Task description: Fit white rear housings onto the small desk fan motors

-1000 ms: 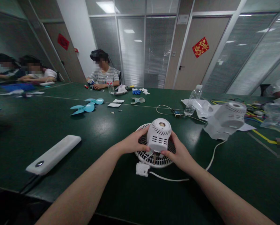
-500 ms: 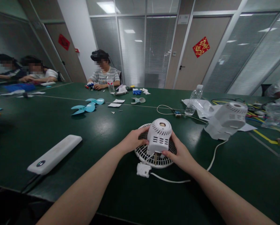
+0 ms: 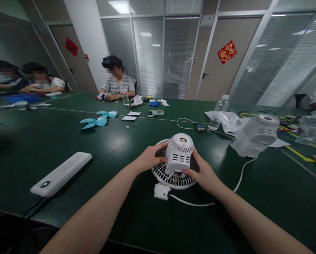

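Holding the white motor housing (image 3: pixel 179 157) between both palms' reach, I have my left hand (image 3: pixel 150 159) curved against its left side and my right hand (image 3: pixel 205 173) against its right, the right thumb near its lower corner. Each grip is only as wide as the housing lets it be. The housing stands, vented top up, over the round white fan grille (image 3: pixel 175 185), in front of me on the green table (image 3: pixel 137 222); whether it rests fully on the grille I cannot tell. Just beside the grille's near edge lies a small white block (image 3: pixel 161 191), and a white cord (image 3: pixel 193 204) runs from near it toward my right forearm. Farther right stands a second white housing (image 3: pixel 257 135), with a clear bottle (image 3: pixel 218 113) behind it. Well off to my left lie a long white device (image 3: pixel 61 174) and, beyond it, light-blue fan blades (image 3: pixel 96 121). Across the table sits a person in a striped shirt (image 3: pixel 121 85).
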Tool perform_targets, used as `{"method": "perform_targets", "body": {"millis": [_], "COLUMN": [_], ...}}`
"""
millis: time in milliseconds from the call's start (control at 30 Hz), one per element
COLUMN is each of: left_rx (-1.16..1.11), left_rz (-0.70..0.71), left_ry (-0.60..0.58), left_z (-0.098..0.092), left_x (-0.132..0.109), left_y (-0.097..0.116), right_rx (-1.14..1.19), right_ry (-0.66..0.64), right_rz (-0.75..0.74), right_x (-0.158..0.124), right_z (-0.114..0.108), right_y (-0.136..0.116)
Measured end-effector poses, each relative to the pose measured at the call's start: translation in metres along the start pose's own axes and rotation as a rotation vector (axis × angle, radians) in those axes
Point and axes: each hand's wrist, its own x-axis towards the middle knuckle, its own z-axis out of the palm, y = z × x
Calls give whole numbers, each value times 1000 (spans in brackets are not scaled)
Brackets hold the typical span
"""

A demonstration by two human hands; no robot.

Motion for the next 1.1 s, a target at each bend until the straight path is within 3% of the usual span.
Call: {"method": "perform_targets", "body": {"millis": [333, 633, 833, 1100], "left_rx": [-7, -44, -72, -64], "left_rz": [-14, 87, 33, 89], "left_ry": [34, -111, -100, -90], "left_z": [6, -3, -2, 3], "left_x": [2, -3, -5, -4], "left_y": [-4, 2, 12, 11], "right_rx": [-3, -5, 8, 73], "right_ry": [-18, -2, -8, -17], "right_rz": [17, -15, -37, -41], "right_x": [1, -1, 0, 1], "right_z": [0, 2, 0, -4], "right_y": [0, -2, -2, -6]}}
